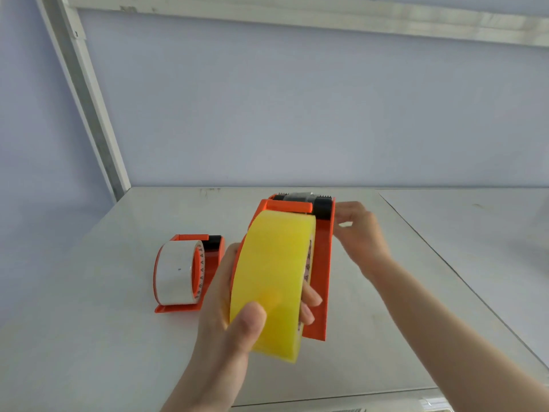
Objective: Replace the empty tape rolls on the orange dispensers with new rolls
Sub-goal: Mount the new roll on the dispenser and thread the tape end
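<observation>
A wide yellow tape roll (273, 281) sits in an orange dispenser (322, 263) that is lifted off the table. My left hand (228, 316) grips the roll, thumb on its face and fingertips through the core. My right hand (359, 233) is at the dispenser's far right side, near the black cutter end (322, 205); its fingers touch the orange wall. A second orange dispenser (212, 263) rests on the table to the left and carries a white tape roll (175, 272).
The white table (104, 322) meets a pale wall at the back. A metal frame post (89, 93) slants up at the left. A seam (445, 263) runs to a second table surface on the right.
</observation>
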The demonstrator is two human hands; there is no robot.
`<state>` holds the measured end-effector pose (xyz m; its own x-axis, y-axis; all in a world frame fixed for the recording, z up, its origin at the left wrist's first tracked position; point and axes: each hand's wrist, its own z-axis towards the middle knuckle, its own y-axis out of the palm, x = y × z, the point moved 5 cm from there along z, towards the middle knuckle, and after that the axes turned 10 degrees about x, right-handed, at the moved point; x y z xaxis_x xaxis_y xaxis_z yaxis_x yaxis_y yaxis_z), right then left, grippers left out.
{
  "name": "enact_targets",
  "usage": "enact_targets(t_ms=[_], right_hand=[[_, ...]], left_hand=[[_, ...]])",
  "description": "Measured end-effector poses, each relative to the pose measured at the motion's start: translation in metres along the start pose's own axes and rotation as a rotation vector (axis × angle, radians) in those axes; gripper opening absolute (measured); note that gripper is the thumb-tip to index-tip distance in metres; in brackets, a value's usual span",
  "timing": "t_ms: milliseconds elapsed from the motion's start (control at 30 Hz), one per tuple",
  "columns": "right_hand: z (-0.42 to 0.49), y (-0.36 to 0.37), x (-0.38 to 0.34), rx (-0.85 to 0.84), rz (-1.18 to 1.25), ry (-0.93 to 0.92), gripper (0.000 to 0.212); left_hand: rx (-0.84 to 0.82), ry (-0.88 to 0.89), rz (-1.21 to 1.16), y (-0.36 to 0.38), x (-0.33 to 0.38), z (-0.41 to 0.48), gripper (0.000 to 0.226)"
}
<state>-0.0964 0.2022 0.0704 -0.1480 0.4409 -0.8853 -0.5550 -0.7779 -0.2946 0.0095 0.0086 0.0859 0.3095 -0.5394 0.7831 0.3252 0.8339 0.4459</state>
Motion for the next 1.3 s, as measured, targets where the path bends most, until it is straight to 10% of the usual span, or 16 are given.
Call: enact_targets(t_ms=[233,733,1133,1300], right_hand=[[-0.028,0.018,0.037,-0.032,0.084,0.331,0.011],[0.024,-0.008,0.043,0.168,0.069,0.371,0.015],[-0.053,0.013,0.019,-0.113,0.142,0.343,0.012],[-0.116,0.017,-0.015,-0.262,0.470,0.522,0.008]], left_hand=[[0.059,0.059,0.077,0.011,0.015,0.016,0.100],[-0.106,0.084,-0.024,0.029,0.043,0.006,0.091],[0.216,0.274,0.035,0.028,0.052,0.067,0.021],[0.091,0.108,0.145,0.023,0.005,0.077,0.037]])
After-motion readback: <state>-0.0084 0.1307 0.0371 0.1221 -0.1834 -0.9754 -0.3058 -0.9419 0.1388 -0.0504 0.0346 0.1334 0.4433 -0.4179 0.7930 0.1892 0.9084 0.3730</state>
